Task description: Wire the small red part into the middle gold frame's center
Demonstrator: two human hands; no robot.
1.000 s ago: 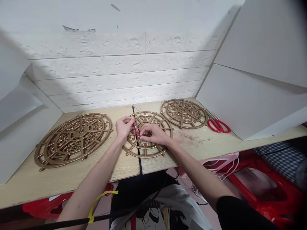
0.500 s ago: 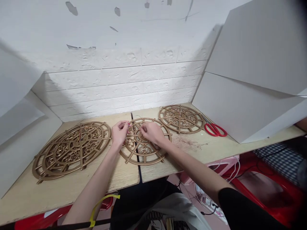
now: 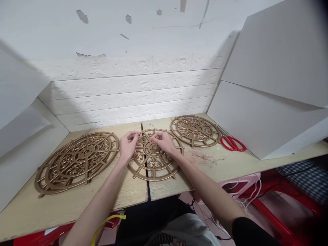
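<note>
A round gold openwork disc (image 3: 154,177) lies flat on the table between my hands. Above its left side, my left hand (image 3: 128,145) is closed in a pinch, with a small red piece (image 3: 138,134) showing at the fingertips. My right hand (image 3: 164,141) hovers over the disc's middle, thumb and forefinger pressed together; what they hold is too small to make out. From the far rim a thin curved wire (image 3: 151,125) sticks up.
At the left lies a stack of similar gold discs (image 3: 77,160), a loop of thin wire on top. Another gold disc (image 3: 194,130) sits at the back right, beside red-handled scissors (image 3: 232,143). White panels (image 3: 271,89) flank the table, with a brick-patterned wall (image 3: 133,85) behind.
The whole view has shifted slightly with the head. My right hand has lifted a little off the disc's centre, uncovering more of it. My left hand keeps its pinch nearly in place.
</note>
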